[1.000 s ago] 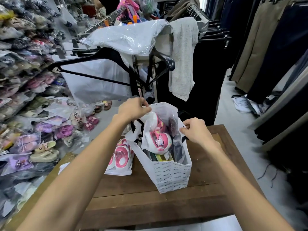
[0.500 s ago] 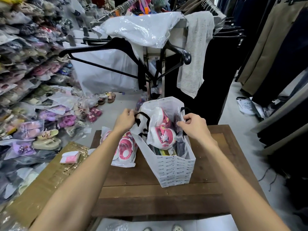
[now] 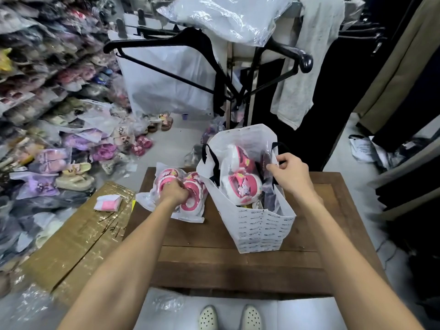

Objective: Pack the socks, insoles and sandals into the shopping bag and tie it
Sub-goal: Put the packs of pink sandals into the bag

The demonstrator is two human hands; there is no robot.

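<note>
The bag (image 3: 259,225) is standing up on the counter (image 3: 238,263), with its top wide open. The right hand (image 3: 289,173) is pinching the bag's right edge, up by the black handle. It is likely doing this to keep the mouth open and to stop the thin bag from flopping shut.

One wrapped pair of pink sandals (image 3: 240,184) is already sitting inside the bag, poking up near the top. Darker things are lying under it, but they are too hidden to name.

Just left of the bag, a second pair of pink sandals (image 3: 190,203) in a clear wrapper is lying flat on the counter, touching the bag's side. The left hand (image 3: 175,192) is closing on top of this pair, fingers curled down into the plastic. It looks like the hand is getting a grip so the pair can go up and into the bag.

Further left of the bag, off the counter, a small pink and white packet (image 3: 107,202) is resting on a cardboard box (image 3: 78,236). It may be socks, but I cannot tell.

The bag is not tied yet.
</note>
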